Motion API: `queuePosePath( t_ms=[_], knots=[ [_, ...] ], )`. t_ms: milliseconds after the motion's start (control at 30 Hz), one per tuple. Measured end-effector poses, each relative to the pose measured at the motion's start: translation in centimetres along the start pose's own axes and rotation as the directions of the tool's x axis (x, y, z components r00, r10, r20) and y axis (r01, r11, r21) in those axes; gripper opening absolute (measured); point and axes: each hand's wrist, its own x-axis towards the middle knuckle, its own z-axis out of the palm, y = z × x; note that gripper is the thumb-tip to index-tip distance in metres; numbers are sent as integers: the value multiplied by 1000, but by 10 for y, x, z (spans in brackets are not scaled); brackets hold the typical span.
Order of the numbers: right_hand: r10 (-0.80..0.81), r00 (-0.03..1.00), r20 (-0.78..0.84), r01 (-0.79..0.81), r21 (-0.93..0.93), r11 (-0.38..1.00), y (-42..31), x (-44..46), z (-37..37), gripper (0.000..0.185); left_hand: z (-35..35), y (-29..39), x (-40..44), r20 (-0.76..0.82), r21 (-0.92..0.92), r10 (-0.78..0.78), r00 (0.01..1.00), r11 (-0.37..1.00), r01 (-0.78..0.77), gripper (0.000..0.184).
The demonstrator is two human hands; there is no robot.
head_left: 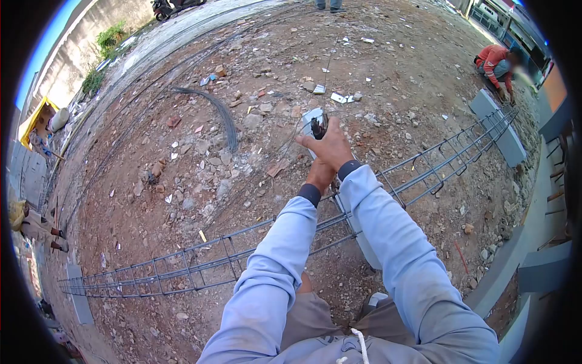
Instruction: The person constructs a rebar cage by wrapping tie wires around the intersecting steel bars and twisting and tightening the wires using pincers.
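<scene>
A long cage of steel reinforcing bars [227,252] with square ties stretches across the ground in front of me. My right hand [333,145] is closed around a dark pliers-like tool [317,128] above the cage. Thin wire [327,67] shows beyond the tool. Close below and partly behind my right hand is my left hand [321,174], near the bars; its fingers are hidden. Under this part of the cage lies a pale board or block [367,249], largely covered by my hands and sleeve.
A grey block [508,142] supports the cage's right end, where a person in red [494,60] squats. Another block [80,303] lies under its left end. A bundle of dark wires [221,115] rests on rubble-strewn soil. Another person [39,224] stands far left.
</scene>
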Motion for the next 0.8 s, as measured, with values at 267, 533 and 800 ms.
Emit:
queuePosePath(
  t_ms=[267,533,800],
  knots=[
    [-124,809,574,-327,615,717,37,32,-48,58,-14,13,10,346,45,-263,901,964,264,26],
    [-421,517,745,-394,644,655,28,50,-38,71,-27,16,18,572,-67,-269,775,926,371,27],
    [-328,692,643,-427,731,532,27,45,-24,34,-32,13,23,608,-198,-316,728,828,525,33]
  ],
)
